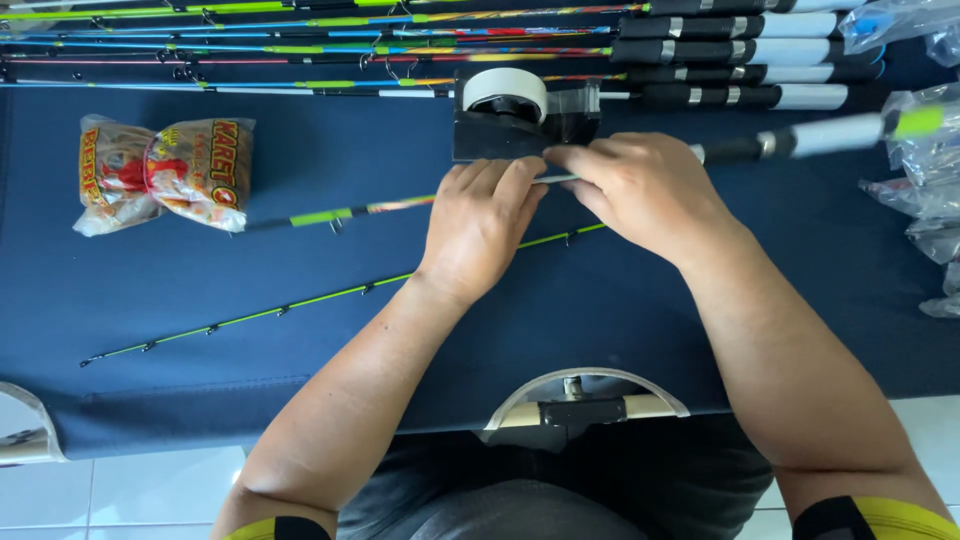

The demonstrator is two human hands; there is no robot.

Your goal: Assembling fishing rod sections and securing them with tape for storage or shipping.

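My left hand [480, 222] and my right hand [640, 190] meet on a fishing rod section [345, 213] with green and dark bands, which lies across the blue cloth. Both hands pinch the rod just in front of a black tape dispenser [510, 130] carrying a white tape roll [505, 90]. The rod's handle end [850, 132], white with a green tip, sticks out to the right past my right hand. A thin green rod tip section [250, 317] lies diagonally below my left hand, apart from it.
A blue cloth [150, 400] covers the table. Several coloured rods [400, 50] lie side by side along the far edge. A bag of rubber bands [165, 172] sits at left. Clear plastic bags [930, 190] pile at right. A white chair back [585, 395] shows at the near edge.
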